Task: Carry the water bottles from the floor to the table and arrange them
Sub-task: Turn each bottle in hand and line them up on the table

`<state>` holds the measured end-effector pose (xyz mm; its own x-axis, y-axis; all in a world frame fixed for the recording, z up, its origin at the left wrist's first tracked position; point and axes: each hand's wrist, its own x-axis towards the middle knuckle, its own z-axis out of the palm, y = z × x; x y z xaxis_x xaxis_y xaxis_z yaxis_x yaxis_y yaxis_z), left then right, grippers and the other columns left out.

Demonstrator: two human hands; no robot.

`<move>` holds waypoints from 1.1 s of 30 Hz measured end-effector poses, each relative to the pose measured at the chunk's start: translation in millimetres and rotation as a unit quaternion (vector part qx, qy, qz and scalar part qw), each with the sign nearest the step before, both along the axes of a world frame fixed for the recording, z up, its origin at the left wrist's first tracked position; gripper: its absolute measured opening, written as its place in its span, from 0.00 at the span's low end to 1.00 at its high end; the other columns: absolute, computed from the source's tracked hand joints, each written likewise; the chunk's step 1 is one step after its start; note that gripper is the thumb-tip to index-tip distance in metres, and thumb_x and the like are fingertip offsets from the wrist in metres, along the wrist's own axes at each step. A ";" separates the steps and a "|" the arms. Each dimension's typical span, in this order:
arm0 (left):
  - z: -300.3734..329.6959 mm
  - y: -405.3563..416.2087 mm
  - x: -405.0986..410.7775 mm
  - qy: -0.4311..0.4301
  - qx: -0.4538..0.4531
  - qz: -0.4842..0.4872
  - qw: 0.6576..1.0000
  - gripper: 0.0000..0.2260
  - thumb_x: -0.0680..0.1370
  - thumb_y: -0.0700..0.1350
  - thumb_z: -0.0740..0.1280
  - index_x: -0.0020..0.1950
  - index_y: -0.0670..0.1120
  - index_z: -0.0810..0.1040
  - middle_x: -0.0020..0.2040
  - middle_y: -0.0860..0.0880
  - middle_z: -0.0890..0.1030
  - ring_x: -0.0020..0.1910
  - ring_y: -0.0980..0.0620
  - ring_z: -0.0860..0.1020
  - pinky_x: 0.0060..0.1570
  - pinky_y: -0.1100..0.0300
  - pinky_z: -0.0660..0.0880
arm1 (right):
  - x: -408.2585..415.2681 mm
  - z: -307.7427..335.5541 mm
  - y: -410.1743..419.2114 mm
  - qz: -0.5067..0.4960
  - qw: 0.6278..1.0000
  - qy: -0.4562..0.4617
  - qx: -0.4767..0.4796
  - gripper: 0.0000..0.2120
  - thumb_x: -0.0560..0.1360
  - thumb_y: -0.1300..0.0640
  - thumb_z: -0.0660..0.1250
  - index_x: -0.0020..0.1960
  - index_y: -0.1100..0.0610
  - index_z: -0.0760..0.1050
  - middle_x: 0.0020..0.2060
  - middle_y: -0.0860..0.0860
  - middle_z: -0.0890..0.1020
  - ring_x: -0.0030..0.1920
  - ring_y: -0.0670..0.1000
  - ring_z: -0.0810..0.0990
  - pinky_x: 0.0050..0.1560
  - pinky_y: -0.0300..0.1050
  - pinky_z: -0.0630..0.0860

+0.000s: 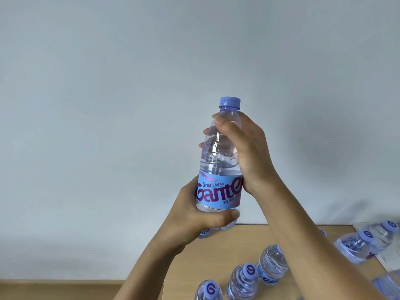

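I hold one clear water bottle (219, 169) upright in front of me, high above the table; it has a purple cap and a blue label. My left hand (194, 215) grips its lower part, thumb across the front below the label. My right hand (244, 152) wraps around its upper shoulder just under the cap. Several more bottles stand on the wooden table (216, 256): a diagonal row (243, 280) at the bottom centre and others (359, 241) at the right.
A plain pale wall fills the view behind the table. At the far right edge a flat transparent sheet or wrapper (368, 226) lies under some bottles. Another bottle (204, 232) shows partly behind my left hand.
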<state>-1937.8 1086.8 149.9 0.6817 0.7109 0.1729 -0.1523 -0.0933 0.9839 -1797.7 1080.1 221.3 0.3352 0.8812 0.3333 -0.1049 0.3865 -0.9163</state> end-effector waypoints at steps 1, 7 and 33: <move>-0.3 -0.5 0.4 0.001 0.002 0.006 1.000 0.20 0.61 0.47 0.79 0.52 0.53 0.80 0.46 0.47 0.85 0.44 0.49 0.84 0.41 0.62 0.79 | -0.7 -0.3 0.3 -0.008 1.000 -0.008 -0.001 0.07 0.72 0.53 0.70 0.46 0.56 0.79 0.39 0.56 0.83 0.39 0.63 0.82 0.41 0.51 0.81; -4.7 -1.6 3.2 0.009 0.008 0.021 1.000 0.20 0.62 0.48 0.79 0.52 0.52 0.80 0.46 0.47 0.85 0.43 0.49 0.85 0.40 0.62 0.79 | -2.6 -2.1 0.3 -0.035 0.998 -0.041 -0.008 0.10 0.70 0.51 0.71 0.48 0.55 0.79 0.44 0.59 0.84 0.46 0.67 0.83 0.47 0.57 0.81; -99.9 1.2 54.1 0.140 -0.056 0.085 0.985 0.26 0.64 0.36 0.81 0.56 0.50 0.75 0.44 0.52 0.84 0.41 0.59 0.82 0.38 0.64 0.79 | 82.7 -91.2 -8.6 0.050 0.952 -0.218 -0.206 0.11 0.74 0.50 0.74 0.54 0.51 0.80 0.52 0.39 0.83 0.46 0.41 0.83 0.50 0.37 0.78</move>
<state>-1883.8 1087.9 50.0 0.5615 0.8225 -0.0907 0.1345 0.0174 0.9908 -1715.0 1071.6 130.1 0.1520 0.9876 0.0402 0.3040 -0.0080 -0.9526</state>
